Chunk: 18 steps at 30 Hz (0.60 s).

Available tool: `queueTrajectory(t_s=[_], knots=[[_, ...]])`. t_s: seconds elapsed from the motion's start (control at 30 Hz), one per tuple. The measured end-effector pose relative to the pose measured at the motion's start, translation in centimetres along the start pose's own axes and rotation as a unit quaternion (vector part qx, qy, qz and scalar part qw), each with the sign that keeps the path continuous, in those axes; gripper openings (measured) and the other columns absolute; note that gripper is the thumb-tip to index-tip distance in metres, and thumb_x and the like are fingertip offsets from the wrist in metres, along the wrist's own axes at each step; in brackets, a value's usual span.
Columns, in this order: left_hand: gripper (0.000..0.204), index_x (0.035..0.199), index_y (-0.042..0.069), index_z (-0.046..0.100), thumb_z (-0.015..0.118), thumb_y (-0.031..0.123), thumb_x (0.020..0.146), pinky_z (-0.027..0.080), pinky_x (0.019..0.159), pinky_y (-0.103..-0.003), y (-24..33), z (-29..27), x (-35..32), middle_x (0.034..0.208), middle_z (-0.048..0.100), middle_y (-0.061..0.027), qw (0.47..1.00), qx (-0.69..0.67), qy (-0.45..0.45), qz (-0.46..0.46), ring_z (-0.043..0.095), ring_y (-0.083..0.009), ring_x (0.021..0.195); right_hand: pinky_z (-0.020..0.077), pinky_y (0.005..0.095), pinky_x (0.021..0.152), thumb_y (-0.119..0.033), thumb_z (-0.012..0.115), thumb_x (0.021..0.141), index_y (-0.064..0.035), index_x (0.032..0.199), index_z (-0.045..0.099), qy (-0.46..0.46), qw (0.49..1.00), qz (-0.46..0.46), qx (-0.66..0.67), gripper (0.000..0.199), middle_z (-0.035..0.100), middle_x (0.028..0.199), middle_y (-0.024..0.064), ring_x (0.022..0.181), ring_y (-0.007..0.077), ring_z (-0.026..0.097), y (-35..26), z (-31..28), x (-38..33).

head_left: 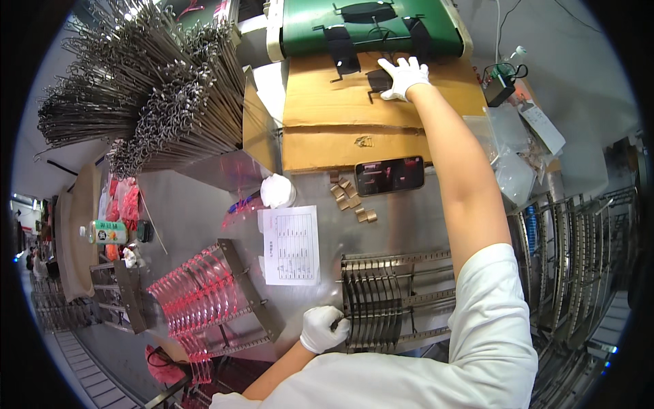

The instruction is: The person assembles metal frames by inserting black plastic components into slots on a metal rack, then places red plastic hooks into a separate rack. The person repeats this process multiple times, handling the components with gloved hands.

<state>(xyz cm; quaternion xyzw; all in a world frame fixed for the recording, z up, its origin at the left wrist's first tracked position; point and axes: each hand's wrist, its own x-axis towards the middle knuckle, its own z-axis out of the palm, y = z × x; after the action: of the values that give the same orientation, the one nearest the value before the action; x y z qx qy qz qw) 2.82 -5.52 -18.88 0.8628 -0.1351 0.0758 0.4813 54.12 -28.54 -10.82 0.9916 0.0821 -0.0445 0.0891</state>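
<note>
Grip first: the right hand [403,76], in a white glove, reaches far across the desk [204,204] with the arm fully stretched. Its fingers lie spread and flat on a dark flat piece [379,82] on the cardboard sheet [327,102]. The fingers press down on the piece rather than close around it; I cannot tell whether it is pinched.

More dark pieces [340,48] lie just beyond, on the green belt [300,27] at the far edge, their long sides running mostly near to far. The piece under the hand lies at the near lip of that belt, a little left of the fingertips.

The left hand [324,328], also gloved, sits near the body with its fingers curled around the left end of a metal rack [398,300] that holds a row of dark curved pieces standing on edge. The rack's long bars run left to right, so the slots open toward the far side. The left hand is much nearer to the rack; the right hand is the only one near the belt.

Between them lie a phone [389,174], small brown blocks [347,198] and a printed sheet [291,244]. A second rack with red pieces [197,293] stands to the left.
</note>
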Motion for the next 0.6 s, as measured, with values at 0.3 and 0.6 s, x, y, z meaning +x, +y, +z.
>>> queueTrajectory(t_s=[0.3,0.6], knots=[[0.018,0.066,0.007,0.054,0.071,0.003,0.069,0.044,0.052,-0.040,0.4,0.3,-1.3,0.059,0.054,-0.0114,0.997,-0.025,0.066,-0.036,0.054,-0.0325,0.052,0.0498,0.0447,0.102,-0.039,0.089,0.067,-0.0126,0.129,0.065,0.117,0.966,-0.147,0.177,0.072,0.066,0.120,0.0192,0.116,0.0376,0.061,1.4,-3.2,-9.5],[0.023,0.067,0.007,0.057,0.079,0.008,0.076,0.046,0.052,-0.040,0.4,0.7,-2.3,0.057,0.056,-0.0104,0.987,0.006,0.148,-0.056,0.057,-0.0302,0.050,0.0476,0.0472,0.095,-0.020,0.096,0.052,-0.0175,0.123,0.066,0.302,0.913,-0.186,0.203,0.077,0.054,0.108,0.0123,0.106,0.0364,0.056,3.1,-9.6,-35.9]])
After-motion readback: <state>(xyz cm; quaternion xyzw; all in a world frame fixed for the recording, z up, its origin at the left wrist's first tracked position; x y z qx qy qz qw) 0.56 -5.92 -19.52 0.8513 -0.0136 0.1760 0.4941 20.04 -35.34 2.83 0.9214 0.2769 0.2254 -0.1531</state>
